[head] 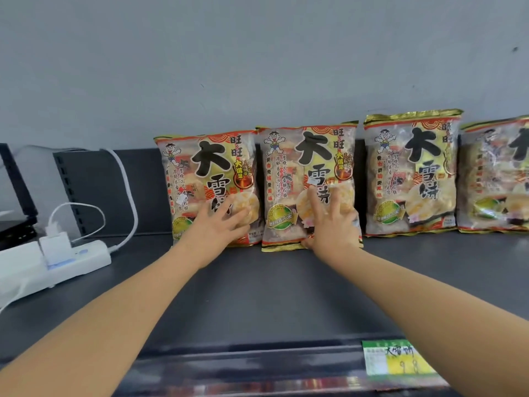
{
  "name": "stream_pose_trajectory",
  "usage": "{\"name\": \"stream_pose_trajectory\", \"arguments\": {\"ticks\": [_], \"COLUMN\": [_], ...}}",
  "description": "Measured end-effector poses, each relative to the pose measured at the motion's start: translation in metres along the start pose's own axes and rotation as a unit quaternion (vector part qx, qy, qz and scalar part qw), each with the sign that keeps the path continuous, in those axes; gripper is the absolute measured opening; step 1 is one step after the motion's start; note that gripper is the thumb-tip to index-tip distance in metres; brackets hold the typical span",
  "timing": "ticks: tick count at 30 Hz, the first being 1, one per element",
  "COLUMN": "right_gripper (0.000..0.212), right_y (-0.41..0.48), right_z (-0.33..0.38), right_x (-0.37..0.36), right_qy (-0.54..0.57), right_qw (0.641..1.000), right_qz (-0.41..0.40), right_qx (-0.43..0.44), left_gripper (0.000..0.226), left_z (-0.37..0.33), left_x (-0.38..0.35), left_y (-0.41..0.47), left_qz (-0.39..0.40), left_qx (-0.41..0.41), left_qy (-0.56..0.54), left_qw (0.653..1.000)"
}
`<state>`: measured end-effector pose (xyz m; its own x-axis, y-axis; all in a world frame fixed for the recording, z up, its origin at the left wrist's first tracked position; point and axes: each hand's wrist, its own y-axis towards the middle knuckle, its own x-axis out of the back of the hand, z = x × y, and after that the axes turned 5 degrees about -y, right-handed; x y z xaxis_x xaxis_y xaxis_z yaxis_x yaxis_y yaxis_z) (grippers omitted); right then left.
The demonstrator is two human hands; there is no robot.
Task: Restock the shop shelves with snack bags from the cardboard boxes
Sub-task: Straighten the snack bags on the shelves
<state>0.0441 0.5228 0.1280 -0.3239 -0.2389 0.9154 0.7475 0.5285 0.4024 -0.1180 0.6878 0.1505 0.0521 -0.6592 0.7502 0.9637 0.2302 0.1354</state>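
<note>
Here, four rice cracker bags stand in a row at the back of the dark shelf (257, 296), each leaning on the grey wall (257, 67) with its printed front toward the camera. The left hand (220, 222) lies flat with spread, straight fingers on the lower front of the first bag (206, 167), the leftmost one; it grips nothing. The right hand (332, 222) presses in the same open way on the lower front of the second bag (309, 156), and its thumb is down near the bottom seam (I cannot tell if the thumb goes under the bag). The first and second bags touch at their sides, and the second overlaps the first a little at the top. The third bag (409, 173) stands just beside the second and a bit further back, and the fourth bag (495, 179) is cut by the right edge. On the left of the shelf rests a white power strip (86, 253) with a white charger (55, 246) plugged in and a white cable (128, 190) looping up. A green and yellow price label (398, 358) sits on the front rail of the shelf.
</note>
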Motion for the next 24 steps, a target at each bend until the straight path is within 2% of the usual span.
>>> {"name": "stream_pose_trajectory", "arguments": {"ticks": [2,4,8,11,14,16,18,21,24], "right_gripper": [0.114,0.114,0.103,0.094,0.091,0.091,0.092,0.093,0.095], "right_y": [-0.001,-0.003,-0.007,0.0,0.009,0.014,0.016,0.018,0.025], "right_z": [0.0,-0.005,-0.032,-0.076,-0.132,-0.17,-0.207,-0.254,-0.291], "right_x": [0.001,0.005,0.017,0.025,0.03,0.03,0.029,0.022,0.009], "right_qy": [-0.003,-0.009,0.009,0.04,0.063,0.062,0.058,0.048,0.061], "right_qw": [1.0,1.0,1.0,0.997,0.993,0.992,0.991,0.991,0.99], "right_qz": [-0.001,-0.002,-0.02,-0.061,-0.073,-0.06,-0.051,-0.031,-0.003], "right_qx": [0.007,0.011,0.021,-0.012,-0.063,-0.087,-0.105,-0.121,-0.129], "left_gripper": [0.067,0.071,0.078,0.08,0.066,0.061,0.065,0.075,0.076], "left_z": [0.0,-0.002,-0.026,-0.06,-0.099,-0.124,-0.148,-0.18,-0.197], "left_x": [0.001,0.006,0.026,0.058,0.096,0.115,0.129,0.139,0.14], "left_y": [-0.001,0.001,0.017,0.043,0.07,0.091,0.113,0.139,0.155], "left_qz": [-0.013,-0.102,-0.192,-0.261,-0.3,-0.291,-0.277,-0.187,-0.159], "left_qx": [-0.001,-0.019,-0.024,-0.044,-0.067,-0.065,-0.068,-0.076,-0.083], "left_qy": [-0.018,-0.018,-0.046,-0.107,-0.135,-0.144,-0.137,-0.094,-0.054], "left_qw": [1.0,0.994,0.98,0.958,0.942,0.944,0.949,0.975,0.982]}}
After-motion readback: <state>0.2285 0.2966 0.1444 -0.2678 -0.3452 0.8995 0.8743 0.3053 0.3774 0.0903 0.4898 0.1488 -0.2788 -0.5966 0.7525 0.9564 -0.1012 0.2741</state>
